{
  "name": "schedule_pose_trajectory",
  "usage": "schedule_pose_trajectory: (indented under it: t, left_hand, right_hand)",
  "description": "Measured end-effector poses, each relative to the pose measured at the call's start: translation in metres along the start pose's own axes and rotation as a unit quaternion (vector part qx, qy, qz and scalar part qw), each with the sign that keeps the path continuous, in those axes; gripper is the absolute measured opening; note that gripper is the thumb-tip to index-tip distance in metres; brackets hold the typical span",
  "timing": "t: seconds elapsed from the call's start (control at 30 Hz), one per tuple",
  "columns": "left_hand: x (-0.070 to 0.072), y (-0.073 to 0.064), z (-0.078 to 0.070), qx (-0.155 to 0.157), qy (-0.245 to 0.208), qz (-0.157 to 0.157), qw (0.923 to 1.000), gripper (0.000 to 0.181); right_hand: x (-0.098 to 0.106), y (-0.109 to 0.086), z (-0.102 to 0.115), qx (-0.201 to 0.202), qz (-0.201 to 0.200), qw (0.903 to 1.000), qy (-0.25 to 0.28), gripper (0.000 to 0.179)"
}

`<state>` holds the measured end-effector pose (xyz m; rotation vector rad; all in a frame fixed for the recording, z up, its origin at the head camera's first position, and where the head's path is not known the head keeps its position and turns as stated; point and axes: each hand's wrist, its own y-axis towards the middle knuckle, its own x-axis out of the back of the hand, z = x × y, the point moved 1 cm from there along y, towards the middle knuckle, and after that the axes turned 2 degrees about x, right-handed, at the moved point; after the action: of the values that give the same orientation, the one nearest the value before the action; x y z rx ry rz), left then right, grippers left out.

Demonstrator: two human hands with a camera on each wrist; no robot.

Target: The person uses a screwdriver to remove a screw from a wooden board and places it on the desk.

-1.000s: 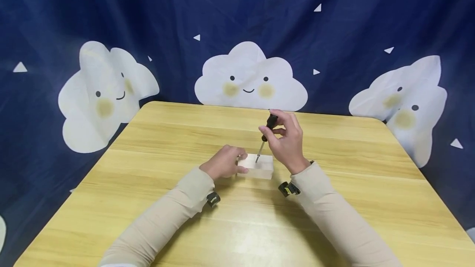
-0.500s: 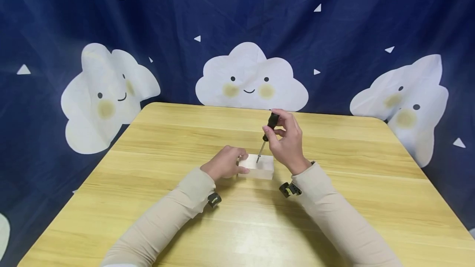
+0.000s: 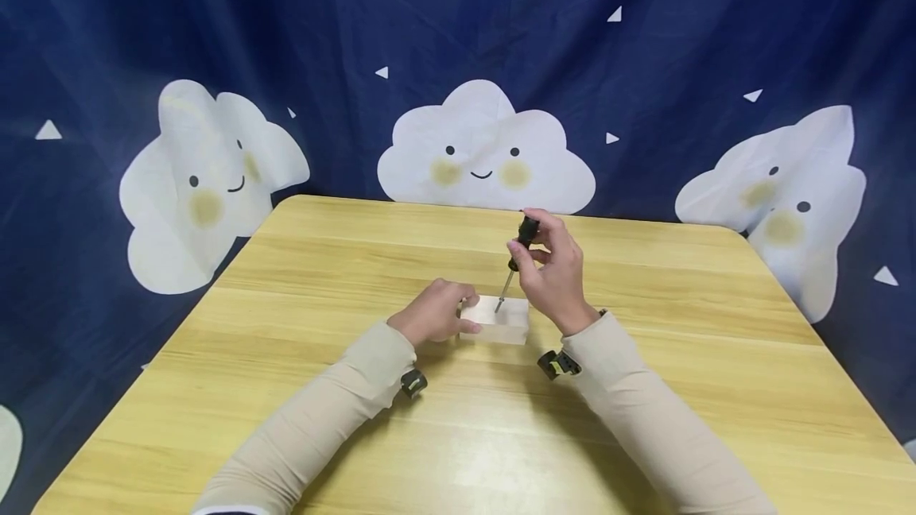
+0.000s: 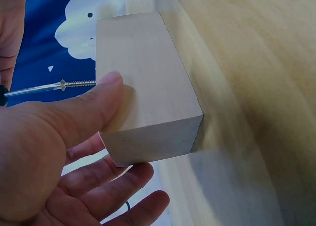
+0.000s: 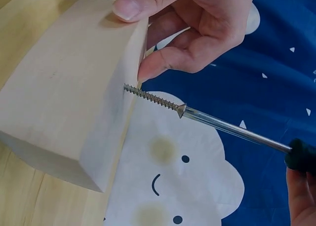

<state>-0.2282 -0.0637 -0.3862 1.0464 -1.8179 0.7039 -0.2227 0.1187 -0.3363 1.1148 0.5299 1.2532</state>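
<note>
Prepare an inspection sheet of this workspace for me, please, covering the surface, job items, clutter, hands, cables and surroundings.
Surface: wood-grain tabletop, pale yellow, with rounded far corners.
Job items: pale wooden block; countersunk screw, its tip at the block's upper face and threads largely exposed; screwdriver, tilted, its shaft end at the screw's head.
Clutter: nothing seen.
Left hand: grips one end of the block.
Right hand: holds the screwdriver's black handle.
Cables: nothing seen.
Surroundings: navy backdrop printed with smiling white clouds and triangles.
</note>
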Motion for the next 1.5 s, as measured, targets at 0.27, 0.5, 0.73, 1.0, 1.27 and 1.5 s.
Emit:
schedule_pose_trajectory:
  t: [0.27,0.5,0.73,1.0,1.27,1.5]
  left_hand:
    - [-0.0006,0.0003,0.001,-0.004,0.002,0.0,1.0,0.036]
    - [0.0002,0.0009,-0.0003,-0.005,-0.002,-0.002,1.0,0.035]
    - [0.0009,0.0013,-0.0009,-0.011,0.004,-0.005,0.9999,0.036]
    - [-0.0009,-0.0003,-0.0002,-0.01,0.007,-0.002,0.9999,0.034]
    - [-0.0009,-0.0008,-0.0004,-0.01,0.001,-0.003,0.9999,0.037]
    - [0.0003,-0.0006,-0.0013,-0.006,0.005,0.0,1.0,0.038]
  right_hand:
    - [-0.0016,-0.0027,-0.0023,0.012,0.026,0.9991,0.031,0.055]
    - [0.0004,-0.0016,-0.0027,0.0,0.023,0.9996,0.016,0.053]
    - [0.0032,-0.0018,-0.0038,0.005,0.027,0.9995,0.012,0.058]
    - [0.0024,-0.0039,-0.0034,0.007,0.036,0.9991,0.022,0.057]
    - [0.0036,-0.0043,-0.0031,0.004,0.018,0.9998,-0.004,0.06]
    - [0.003,-0.0034,-0.0031,0.007,0.021,0.9997,0.004,0.061]
